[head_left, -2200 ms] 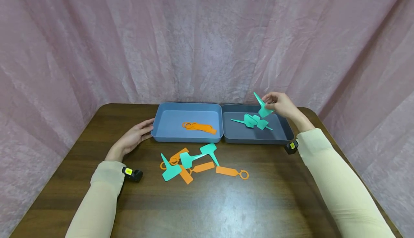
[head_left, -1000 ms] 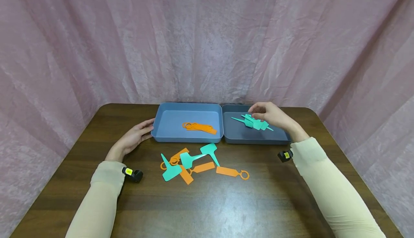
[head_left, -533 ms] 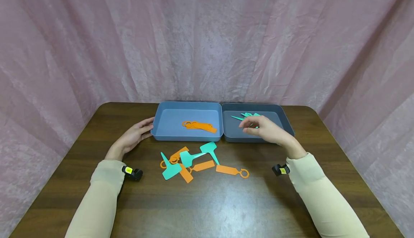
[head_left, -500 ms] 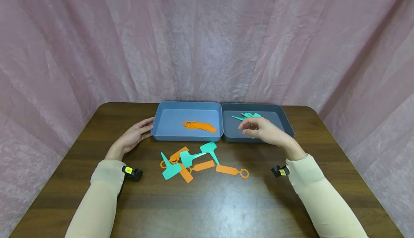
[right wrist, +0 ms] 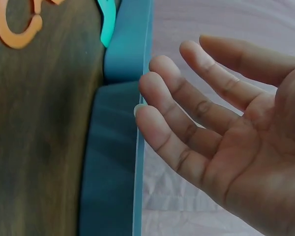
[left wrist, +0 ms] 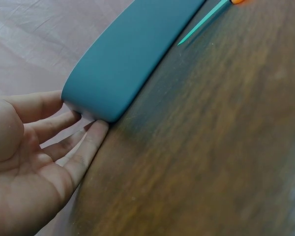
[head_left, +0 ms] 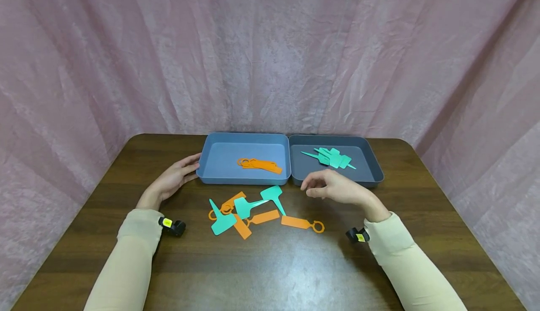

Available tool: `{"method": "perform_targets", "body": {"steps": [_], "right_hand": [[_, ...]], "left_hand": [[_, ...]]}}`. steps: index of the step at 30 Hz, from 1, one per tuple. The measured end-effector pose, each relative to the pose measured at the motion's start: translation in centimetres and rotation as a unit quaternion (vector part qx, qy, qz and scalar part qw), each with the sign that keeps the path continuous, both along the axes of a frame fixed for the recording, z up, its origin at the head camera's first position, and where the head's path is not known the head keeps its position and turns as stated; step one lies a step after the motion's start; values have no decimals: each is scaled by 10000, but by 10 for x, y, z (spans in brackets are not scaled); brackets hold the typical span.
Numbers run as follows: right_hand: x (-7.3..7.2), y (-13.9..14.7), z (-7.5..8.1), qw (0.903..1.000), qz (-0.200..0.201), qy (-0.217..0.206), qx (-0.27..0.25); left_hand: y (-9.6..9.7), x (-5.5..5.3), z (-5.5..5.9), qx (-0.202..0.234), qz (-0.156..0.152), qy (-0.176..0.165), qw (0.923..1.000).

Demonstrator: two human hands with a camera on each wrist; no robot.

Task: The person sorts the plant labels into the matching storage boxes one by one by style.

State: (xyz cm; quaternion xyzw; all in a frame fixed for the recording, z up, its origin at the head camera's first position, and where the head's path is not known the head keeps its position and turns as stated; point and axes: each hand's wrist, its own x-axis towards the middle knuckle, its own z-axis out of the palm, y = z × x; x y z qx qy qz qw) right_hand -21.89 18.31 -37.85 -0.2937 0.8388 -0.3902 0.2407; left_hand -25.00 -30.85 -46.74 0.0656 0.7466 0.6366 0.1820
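My left hand (head_left: 175,178) rests its fairly straight fingertips on the left wall of the blue tray (head_left: 242,182); the left wrist view shows them at the tray's corner (left wrist: 96,105). Stacked orange ring-ended plant tags (head_left: 261,165) lie in that tray. My right hand (head_left: 335,188) hovers at the front edge of the dark grey tray (head_left: 367,179), fingers loosely bent and nothing between them. Inside this tray lies a pile of teal T-shaped plant labels (head_left: 335,159). On the table in front, a teal label (head_left: 272,193) and an orange tag (head_left: 295,222) lie nearest to my right hand.
Further left on the wooden table (head_left: 253,273), a teal label (head_left: 223,224) and another teal label (head_left: 243,208) overlap several orange tags (head_left: 266,217). The two trays stand side by side near the back edge, before a pink curtain (head_left: 270,53).
My right hand set the teal plant label it held onto the pile in the grey tray, let go, and came forward and left to the tray's front edge. My left hand stayed put.
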Motion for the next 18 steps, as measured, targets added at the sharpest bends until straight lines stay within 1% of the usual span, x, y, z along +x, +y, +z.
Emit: {"method": "perform_targets", "body": {"steps": [6,10,13,18], "right_hand": [[6,-10,-7,9994,244,-106,227],[14,-20,-16,9969,478,-55,622],[21,-29,-21,9939,622,62,907],[28,-39,-25,9919,512,169,1154]], "left_hand": [[-1,-1,-2,35,10,11,10000],[0,-1,-3,24,-26,24,10000],[0,0,-2,22,-14,6,10000],[-1,2,-1,84,-9,48,10000]]}}
